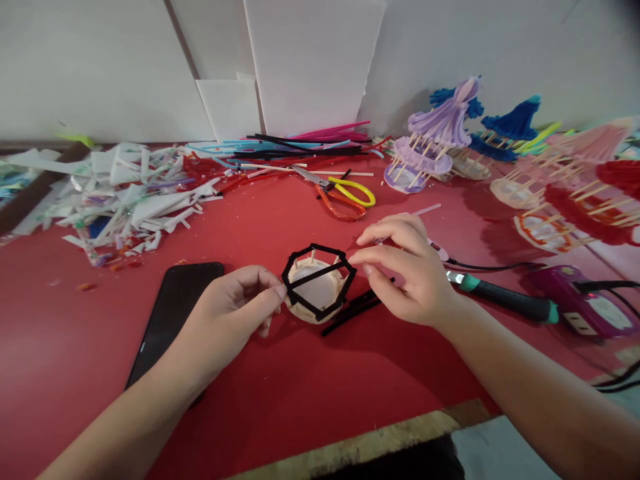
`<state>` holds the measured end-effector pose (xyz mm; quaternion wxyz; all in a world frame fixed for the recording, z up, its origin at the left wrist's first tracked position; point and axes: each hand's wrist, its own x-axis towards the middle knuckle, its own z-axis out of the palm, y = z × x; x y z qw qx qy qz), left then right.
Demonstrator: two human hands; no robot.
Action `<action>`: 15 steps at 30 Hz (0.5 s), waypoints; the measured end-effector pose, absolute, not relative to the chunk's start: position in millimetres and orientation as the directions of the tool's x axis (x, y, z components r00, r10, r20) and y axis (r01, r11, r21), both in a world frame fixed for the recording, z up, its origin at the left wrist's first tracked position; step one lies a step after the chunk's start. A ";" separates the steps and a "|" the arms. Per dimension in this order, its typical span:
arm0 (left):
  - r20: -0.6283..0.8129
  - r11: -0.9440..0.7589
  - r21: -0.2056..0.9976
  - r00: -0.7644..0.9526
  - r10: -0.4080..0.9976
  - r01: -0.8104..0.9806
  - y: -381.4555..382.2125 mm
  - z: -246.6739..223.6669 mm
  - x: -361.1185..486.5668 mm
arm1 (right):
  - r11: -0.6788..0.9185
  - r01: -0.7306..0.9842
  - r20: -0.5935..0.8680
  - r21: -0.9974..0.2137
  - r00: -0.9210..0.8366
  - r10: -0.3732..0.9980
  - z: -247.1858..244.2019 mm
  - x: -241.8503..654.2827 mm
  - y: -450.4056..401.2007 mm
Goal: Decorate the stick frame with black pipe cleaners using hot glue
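Observation:
In the middle of the table stands a small model with a round pale base (299, 312) and short wooden sticks rising from it. On top sits a many-sided black frame (330, 251), apparently made of pipe cleaner pieces, with one black strip running across it. My left hand (245, 300) pinches the frame's left corner between thumb and fingers. At the opposite side, my right hand (405, 273) has its fingers apart, with the index fingertip at or touching the frame's upper right corner. Loose black pipe cleaners (353, 313) lie beside the base, below my right hand.
A phone (175, 307) lies left. Scissors (335, 190) and pipe cleaners (300, 143) lie behind, with white scraps (135, 193) further left. Several finished pieces, including a purple one (445, 127), stand back right. A black-handled tool (510, 299) and purple power socket (583, 300) lie right.

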<state>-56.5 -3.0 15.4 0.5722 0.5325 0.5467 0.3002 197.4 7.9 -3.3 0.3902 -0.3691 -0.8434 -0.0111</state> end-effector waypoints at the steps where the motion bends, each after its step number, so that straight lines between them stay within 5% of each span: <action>1: -0.307 0.256 0.938 0.219 0.926 0.233 -3.0 15.2 -56.6 | 0.726 0.631 0.665 -0.275 -0.420 0.617 -3.5 197.7 7.8; 12: -0.315 0.280 0.944 0.217 0.924 0.176 -4.5 13.1 -59.0 | 0.724 0.629 0.718 -0.282 -0.362 0.594 3.7 196.1 2.7; 15: -0.223 0.199 0.969 0.175 0.959 0.143 -4.5 8.0 -63.4 | 0.806 0.526 0.724 -0.273 -0.439 0.532 8.8 191.3 -2.4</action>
